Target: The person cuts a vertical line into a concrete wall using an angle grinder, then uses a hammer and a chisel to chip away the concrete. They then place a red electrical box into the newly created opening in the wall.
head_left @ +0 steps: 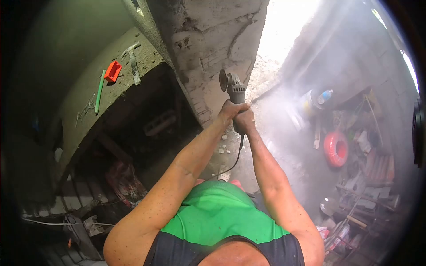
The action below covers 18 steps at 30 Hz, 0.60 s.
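An angle grinder (237, 90) is held out in front of me, its round disc at the upper left, close to the rough concrete wall (211, 40). My left hand (231, 109) wraps round the grinder's body just behind its head. Lower down, my right hand (244, 121) is closed round the rear of the same tool. A dark power cord (237, 158) runs down from its end towards my green shirt (217, 210).
On a concrete ledge to the left lie a hammer (132, 64), an orange-red box-like piece (113, 71) and a green rod (100, 93). Dust hangs at the right, around a bucket (309, 103), a water bottle (325, 96) and a red coil (336, 149). Rubble dots the floor.
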Tool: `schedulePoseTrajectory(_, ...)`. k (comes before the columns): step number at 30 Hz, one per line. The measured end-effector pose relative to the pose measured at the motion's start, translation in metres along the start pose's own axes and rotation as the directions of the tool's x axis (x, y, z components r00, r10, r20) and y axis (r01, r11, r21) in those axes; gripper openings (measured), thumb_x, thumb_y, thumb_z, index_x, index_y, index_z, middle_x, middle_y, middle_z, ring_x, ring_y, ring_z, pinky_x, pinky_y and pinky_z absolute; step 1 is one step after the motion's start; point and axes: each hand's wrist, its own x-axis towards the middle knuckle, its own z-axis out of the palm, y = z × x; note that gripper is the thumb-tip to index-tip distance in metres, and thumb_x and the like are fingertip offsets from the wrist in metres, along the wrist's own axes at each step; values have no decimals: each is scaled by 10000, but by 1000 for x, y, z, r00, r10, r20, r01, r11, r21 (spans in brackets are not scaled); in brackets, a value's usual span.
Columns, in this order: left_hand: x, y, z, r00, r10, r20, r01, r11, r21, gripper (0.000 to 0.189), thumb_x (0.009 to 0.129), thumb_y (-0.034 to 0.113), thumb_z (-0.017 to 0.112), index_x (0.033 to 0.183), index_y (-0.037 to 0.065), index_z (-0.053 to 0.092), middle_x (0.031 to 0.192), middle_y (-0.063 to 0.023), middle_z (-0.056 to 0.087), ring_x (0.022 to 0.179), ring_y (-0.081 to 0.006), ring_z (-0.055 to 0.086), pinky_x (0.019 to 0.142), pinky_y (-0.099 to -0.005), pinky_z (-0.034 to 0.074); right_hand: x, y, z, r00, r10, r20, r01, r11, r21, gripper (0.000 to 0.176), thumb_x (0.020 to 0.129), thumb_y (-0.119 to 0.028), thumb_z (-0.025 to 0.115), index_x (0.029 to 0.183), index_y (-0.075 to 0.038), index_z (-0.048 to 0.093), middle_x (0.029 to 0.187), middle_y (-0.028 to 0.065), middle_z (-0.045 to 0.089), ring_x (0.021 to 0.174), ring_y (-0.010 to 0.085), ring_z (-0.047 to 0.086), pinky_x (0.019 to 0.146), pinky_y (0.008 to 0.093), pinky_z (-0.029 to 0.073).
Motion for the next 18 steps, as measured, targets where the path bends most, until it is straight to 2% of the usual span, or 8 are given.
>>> schedulePoseTrajectory(4,-1,19,7,999,-3,43,4,1000,-18,402,744,228,854,1024,35,641,928,-59,670,819,-157,658,739,-305,521,2,-15,-19,994,-111,21,111,994,24,371,797,-304,687,952,32,717,932,250,721,946,356,716,770,440,562)
schedulePoseTrajectory(6,4,26,8,993,79,89,-72,995,-72,414,759,243,849,1049,40,634,938,-63,668,825,-153,658,733,-299,517,4,-23,-23,981,-191,-26,192,979,64,327,781,-285,693,888,24,708,805,198,724,792,289,733,686,401,550)
schedulePoseTrajectory(10,12,41,10,984,143,107,-136,988,-78,413,772,233,841,1065,36,625,939,-70,662,835,-156,654,739,-303,519,25,-25,-24,983,-183,-34,183,983,-15,310,792,-273,682,865,28,703,767,183,719,745,269,730,637,390,544)
schedulePoseTrajectory(13,15,52,16,979,162,121,-146,981,-126,396,771,211,840,1053,37,624,946,-76,657,844,-159,651,744,-309,523,34,-31,-30,973,-218,-79,221,975,30,316,793,-275,693,826,39,695,722,162,708,685,243,718,598,385,537)
schedulePoseTrajectory(15,17,60,23,980,198,-1,-193,957,-215,275,735,153,853,862,19,650,814,-93,675,697,-177,661,652,-320,539,34,-43,-41,979,-185,-87,188,982,27,334,784,-282,721,801,49,690,697,145,700,654,216,704,582,379,534)
schedulePoseTrajectory(16,20,60,23,976,213,49,-191,941,-281,274,726,127,853,870,17,647,812,-99,672,704,-188,666,662,-330,547,27,-54,-50,975,-210,-74,210,978,5,351,766,-298,748,793,47,691,699,141,703,639,211,698,578,374,533)
schedulePoseTrajectory(18,24,63,25,973,226,48,-200,928,-314,272,722,113,851,872,16,647,809,-97,671,702,-189,666,663,-334,550,32,-58,-54,976,-209,-65,208,978,-18,355,763,-301,750,804,47,693,713,150,708,658,215,705,592,372,536)
